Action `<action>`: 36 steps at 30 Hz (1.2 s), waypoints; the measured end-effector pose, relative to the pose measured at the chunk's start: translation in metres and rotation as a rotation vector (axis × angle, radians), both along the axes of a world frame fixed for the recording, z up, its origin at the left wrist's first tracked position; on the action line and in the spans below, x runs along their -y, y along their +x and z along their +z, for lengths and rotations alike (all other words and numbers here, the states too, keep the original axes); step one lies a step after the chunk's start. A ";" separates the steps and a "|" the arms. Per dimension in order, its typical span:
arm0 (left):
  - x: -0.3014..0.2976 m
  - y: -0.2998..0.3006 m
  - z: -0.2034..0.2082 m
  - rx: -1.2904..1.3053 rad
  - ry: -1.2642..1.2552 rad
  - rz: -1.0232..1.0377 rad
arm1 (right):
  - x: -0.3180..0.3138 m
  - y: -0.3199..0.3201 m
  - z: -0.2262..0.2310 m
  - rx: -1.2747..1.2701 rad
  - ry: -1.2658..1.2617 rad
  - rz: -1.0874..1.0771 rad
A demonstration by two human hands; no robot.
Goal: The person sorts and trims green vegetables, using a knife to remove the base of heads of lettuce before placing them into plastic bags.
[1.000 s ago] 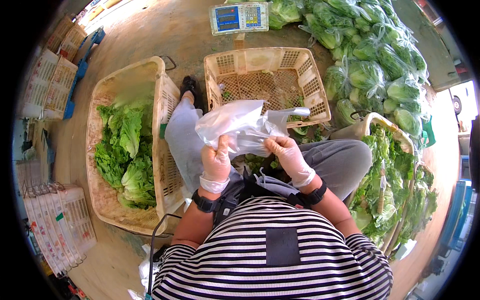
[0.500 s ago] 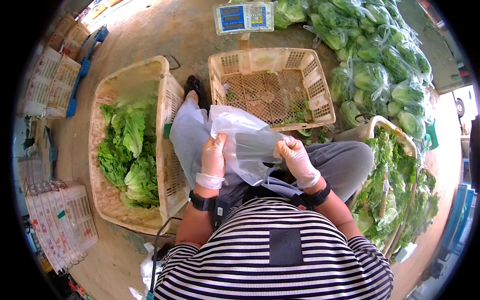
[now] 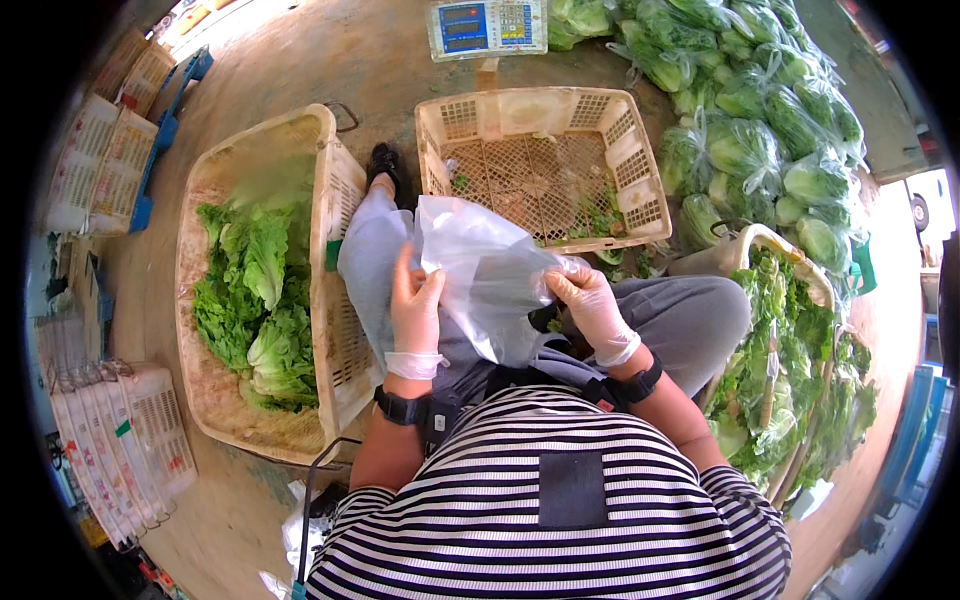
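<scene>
A clear plastic bag (image 3: pixel 480 270) stretches in front of me, above my lap. My right hand (image 3: pixel 592 308), in a thin see-through glove, pinches the bag's right end between thumb and fingers. At the bag's left edge is my left hand (image 3: pixel 414 318), gloved the same way. Its index finger points up and stands apart from the thumb, whose tip is against or just beside the plastic. No contents show inside the bag.
To my left stands a crate (image 3: pixel 325 270) with green lettuce (image 3: pixel 265 265). Ahead are a mesh-bottomed crate (image 3: pixel 535 100) with leaf scraps and a digital scale (image 3: pixel 488 30). Bagged greens (image 3: pixel 745 150) pile up at right, behind a basket of loose leafy greens (image 3: pixel 775 380).
My left hand has loosened from its pinch, its index finger now raised away from the thumb. The bag has spread wider, while my right hand keeps hold of its right end.
</scene>
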State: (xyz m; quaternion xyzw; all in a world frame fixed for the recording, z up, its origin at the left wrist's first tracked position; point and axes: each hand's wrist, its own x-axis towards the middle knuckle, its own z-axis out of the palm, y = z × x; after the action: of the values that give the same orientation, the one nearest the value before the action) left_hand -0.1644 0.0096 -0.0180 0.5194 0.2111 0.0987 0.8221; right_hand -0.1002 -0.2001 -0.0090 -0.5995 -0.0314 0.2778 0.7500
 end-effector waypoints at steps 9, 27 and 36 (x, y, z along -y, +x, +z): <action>0.030 0.005 0.063 0.223 1.079 -0.594 | -0.014 0.002 0.006 0.028 0.132 0.279; -0.026 -0.038 0.060 0.097 -0.075 -0.393 | 0.208 0.110 -0.031 0.497 -0.180 -1.098; -0.065 0.010 0.016 -0.197 -0.235 0.576 | 0.158 0.051 0.006 0.018 0.800 -0.335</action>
State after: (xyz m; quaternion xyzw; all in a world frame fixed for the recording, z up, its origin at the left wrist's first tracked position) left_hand -0.1539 0.0744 -0.0024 0.3470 0.4378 0.2517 0.7903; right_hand -0.0494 -0.3580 -0.0032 -0.2607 -0.0455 0.1127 0.9577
